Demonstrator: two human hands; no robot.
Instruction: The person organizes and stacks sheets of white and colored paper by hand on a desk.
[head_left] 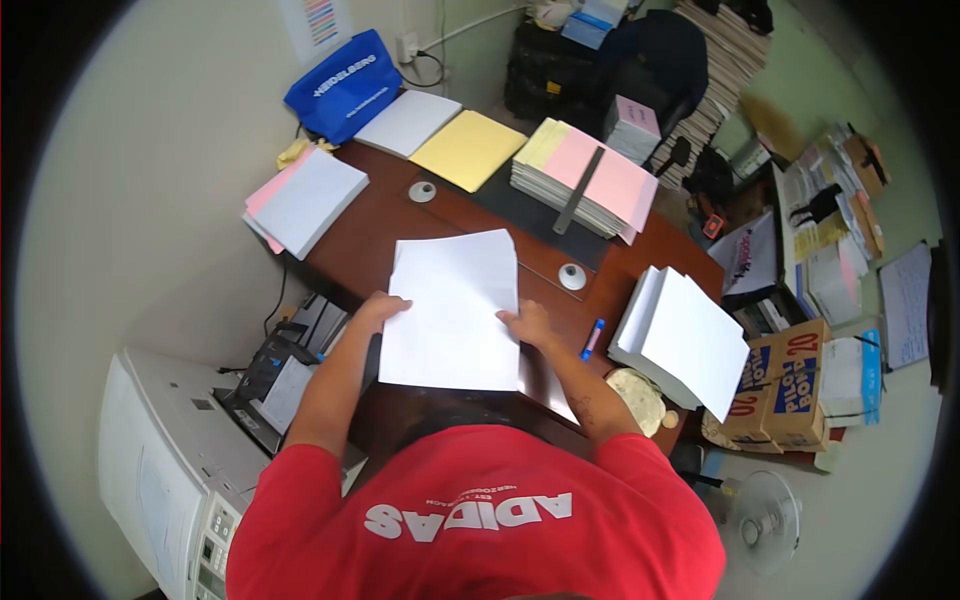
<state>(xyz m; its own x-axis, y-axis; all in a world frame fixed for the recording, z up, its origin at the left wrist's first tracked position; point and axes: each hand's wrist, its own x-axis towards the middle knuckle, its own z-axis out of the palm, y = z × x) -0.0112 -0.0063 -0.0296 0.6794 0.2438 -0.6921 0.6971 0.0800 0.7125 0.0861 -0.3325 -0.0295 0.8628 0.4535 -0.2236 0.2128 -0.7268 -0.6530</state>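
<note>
A stack of white paper (450,310) is held in front of my chest at the near edge of the brown desk (385,200). My left hand (382,310) grips its left edge, thumb on top and the other fingers hidden beneath. On the opposite edge my right hand (528,322) holds it the same way. The sheets lie roughly level, with slightly uneven top corners. Right of my right hand is a blue marker (593,340), and beyond it a thick pile of white paper (682,335).
A pile of white and pink paper (310,200) is at left. Yellow paper (468,150) and a pink-topped stack (590,175) with a metal ruler (580,190) lie at the back. A printer (170,460) stands left, cardboard boxes (780,390) and a fan (765,522) right.
</note>
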